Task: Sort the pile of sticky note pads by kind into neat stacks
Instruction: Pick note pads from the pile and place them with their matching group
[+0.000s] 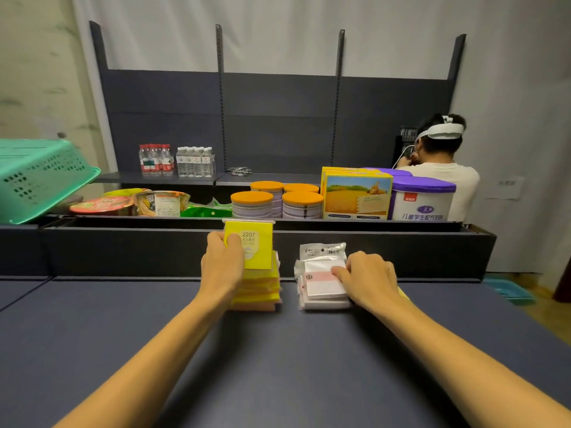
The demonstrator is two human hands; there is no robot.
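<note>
Middle of the frame, on the dark surface: the left hand has its grip pinched on a yellow pad, tipped up over the yellow stack. The right hand rests its fingers on the white-pink stack. Pads look light, stiff-ish, in slippery wrap, so probably best held by the edges.

Dark blue table, yellow-pink pad stack, white-pink packet stack, perhaps touching neither.
</note>
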